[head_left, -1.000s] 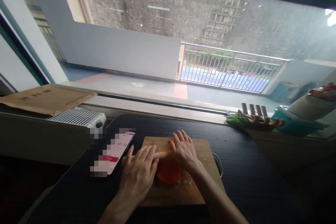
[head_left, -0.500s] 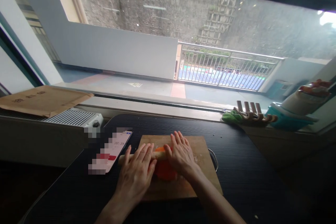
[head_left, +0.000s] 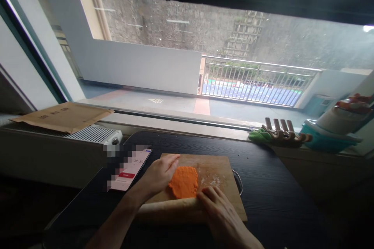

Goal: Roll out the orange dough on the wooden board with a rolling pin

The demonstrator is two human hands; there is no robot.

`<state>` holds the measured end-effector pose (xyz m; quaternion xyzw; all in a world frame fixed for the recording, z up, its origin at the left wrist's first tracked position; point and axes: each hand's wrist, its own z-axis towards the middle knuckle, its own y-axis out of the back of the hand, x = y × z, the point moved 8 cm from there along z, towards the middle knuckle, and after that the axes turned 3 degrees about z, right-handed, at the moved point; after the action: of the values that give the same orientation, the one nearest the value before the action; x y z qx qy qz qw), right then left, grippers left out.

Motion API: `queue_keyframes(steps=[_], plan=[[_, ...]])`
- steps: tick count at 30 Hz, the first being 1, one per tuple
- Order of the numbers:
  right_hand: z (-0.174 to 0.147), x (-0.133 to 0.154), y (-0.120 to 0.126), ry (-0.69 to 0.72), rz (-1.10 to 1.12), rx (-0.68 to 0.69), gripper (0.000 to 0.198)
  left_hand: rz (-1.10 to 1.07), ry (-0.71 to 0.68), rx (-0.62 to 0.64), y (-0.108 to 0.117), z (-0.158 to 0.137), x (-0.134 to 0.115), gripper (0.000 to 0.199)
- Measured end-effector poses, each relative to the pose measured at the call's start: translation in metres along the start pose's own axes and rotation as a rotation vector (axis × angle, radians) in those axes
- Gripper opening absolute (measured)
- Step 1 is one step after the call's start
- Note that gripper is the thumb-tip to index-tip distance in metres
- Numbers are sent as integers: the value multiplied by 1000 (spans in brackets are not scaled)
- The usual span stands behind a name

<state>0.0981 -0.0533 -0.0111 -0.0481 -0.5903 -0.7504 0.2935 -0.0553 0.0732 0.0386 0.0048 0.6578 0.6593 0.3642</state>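
Now left hand [head_left: 160,171] lying open against orange dough [head_left: 184,181] on cutting board [head_left: 217,171]. Right hand [head_left: 220,212] flat on rolling pin [head_left: 172,207], not clenched. Phone [head_left: 131,168] beside: "00:39".

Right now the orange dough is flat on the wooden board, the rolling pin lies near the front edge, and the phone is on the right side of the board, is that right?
Not quite. The head view shows the phone on the left side of the wooden board, not the right. The rest holds: the orange dough lies flat on the board, and the rolling pin lies near the front edge.
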Motion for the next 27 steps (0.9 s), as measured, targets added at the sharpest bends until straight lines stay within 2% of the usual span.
queue_keyframes(steps=[3, 7, 14, 16, 18, 20, 22, 24, 26, 27], plan=[[-33, -39, 29, -130, -2, -102, 38, 14, 12, 113, -17, 20, -2, 45], [-64, -83, 54, -282, -3, -227, 34, 67, -22, 140, -38, 25, -8, 38], [-69, -101, 48, -295, 2, -229, 34, 5, 51, 199, -31, 29, -11, 20], [-71, -108, 45, -307, 27, -228, 32, -81, 76, 149, -29, 25, -9, 24], [-73, -115, 43, -314, 52, -226, 31, -185, 115, 17, -29, 16, -4, 30], [-70, -119, 44, -324, 72, -230, 32, -190, 173, -118, -32, 1, 3, 32], [-61, -116, 47, -328, 88, -223, 33, -26, 224, -158, -39, -17, 8, 31], [-43, -104, 53, -315, 92, -213, 33, 162, 251, -130, -41, -32, 10, 28], [-17, -84, 57, -268, 77, -191, 31, 266, 241, -161, -29, -41, 9, 31], [-3, -72, 57, -231, 66, -172, 30, 285, 210, -230, -17, -43, 6, 34]])
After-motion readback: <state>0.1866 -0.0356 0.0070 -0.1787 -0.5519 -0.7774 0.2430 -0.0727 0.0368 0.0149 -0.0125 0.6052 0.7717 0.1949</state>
